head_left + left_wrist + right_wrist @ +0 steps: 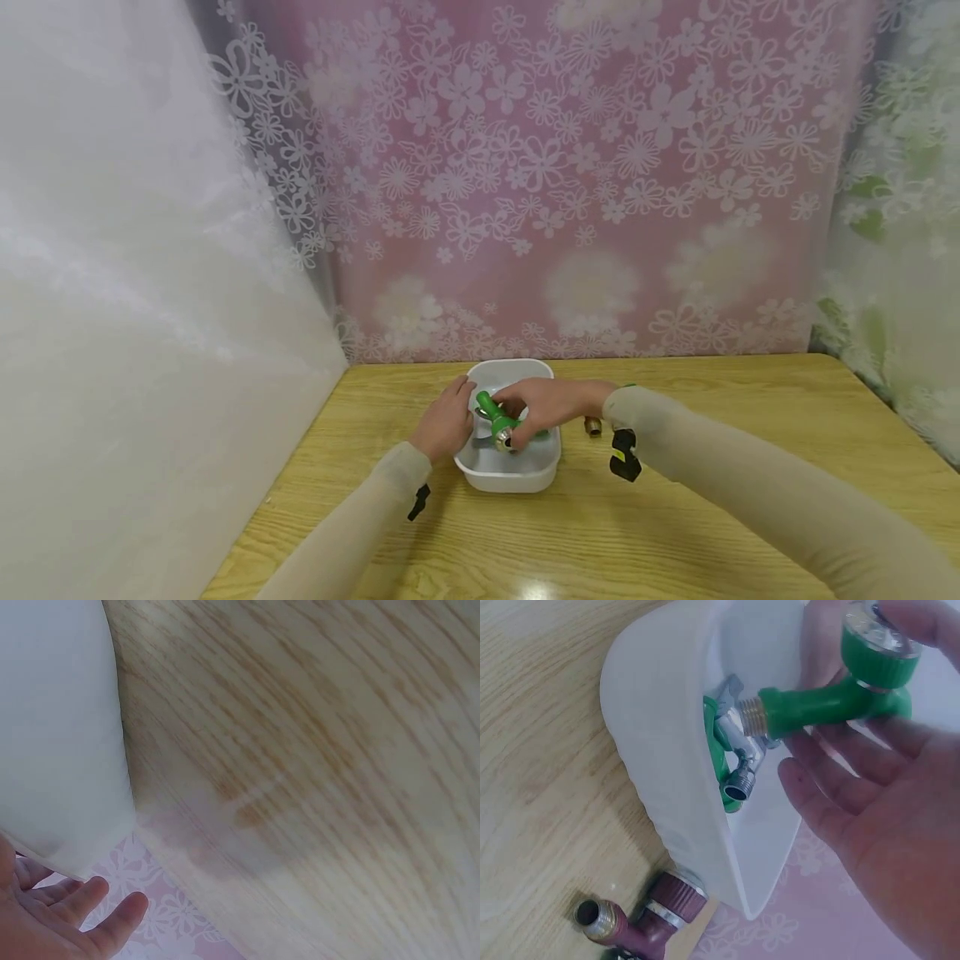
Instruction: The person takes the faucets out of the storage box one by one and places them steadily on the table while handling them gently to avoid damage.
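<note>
My right hand (551,402) holds a green tap (817,709) with a silver-capped knob and a brass threaded end, above the white basin (510,482). The thumb lies over the knob and the fingers support the body from below. My left hand (444,423) rests at the basin's left rim, its fingers loosely extended and spread in the left wrist view. Inside the basin, below the held tap, lie a silver tap (742,746) and another green piece (718,754), partly hidden by the wall.
A dark red tap (656,922) with a threaded brass end lies on the wooden table (675,533), right of the basin. Behind the table hangs a pink flowered curtain (570,208). White sheeting (150,333) closes off the left side.
</note>
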Action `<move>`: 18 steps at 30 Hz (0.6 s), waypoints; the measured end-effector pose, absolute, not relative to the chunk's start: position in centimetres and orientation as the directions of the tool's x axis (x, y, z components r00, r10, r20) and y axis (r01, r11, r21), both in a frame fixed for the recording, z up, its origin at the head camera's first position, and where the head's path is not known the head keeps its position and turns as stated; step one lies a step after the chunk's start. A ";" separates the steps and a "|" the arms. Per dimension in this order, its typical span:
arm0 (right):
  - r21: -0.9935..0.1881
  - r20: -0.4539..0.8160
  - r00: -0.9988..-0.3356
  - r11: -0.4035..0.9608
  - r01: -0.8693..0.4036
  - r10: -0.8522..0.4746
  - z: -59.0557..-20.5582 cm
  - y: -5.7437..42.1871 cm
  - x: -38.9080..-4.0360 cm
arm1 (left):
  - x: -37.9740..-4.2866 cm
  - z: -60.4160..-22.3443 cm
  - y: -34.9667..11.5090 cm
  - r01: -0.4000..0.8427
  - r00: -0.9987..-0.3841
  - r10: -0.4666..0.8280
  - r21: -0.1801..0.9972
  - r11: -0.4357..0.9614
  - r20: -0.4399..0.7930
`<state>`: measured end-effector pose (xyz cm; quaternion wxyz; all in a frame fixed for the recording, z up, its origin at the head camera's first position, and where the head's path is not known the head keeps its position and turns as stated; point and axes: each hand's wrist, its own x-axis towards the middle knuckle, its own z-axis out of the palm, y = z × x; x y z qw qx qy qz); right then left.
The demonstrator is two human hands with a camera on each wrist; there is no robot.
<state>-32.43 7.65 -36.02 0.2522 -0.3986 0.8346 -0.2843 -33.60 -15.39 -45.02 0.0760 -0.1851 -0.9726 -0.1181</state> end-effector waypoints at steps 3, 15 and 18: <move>-0.669 -0.158 -0.574 0.514 -0.536 -0.804 -35.6 8.0 -32.3 | -33.5 -44.8 -15.3 0.377 -0.921 0.340 0.217 0.900 0.187; -0.658 -0.136 -0.702 0.593 -0.463 -0.699 -34.7 11.8 -32.3 | -33.9 -45.1 -15.0 0.330 -0.940 0.300 0.213 0.920 0.161; -0.671 -0.163 -0.724 0.613 -0.417 -0.670 -34.8 13.1 -32.5 | -34.1 -45.2 -15.0 0.322 -0.944 0.294 0.215 0.922 0.152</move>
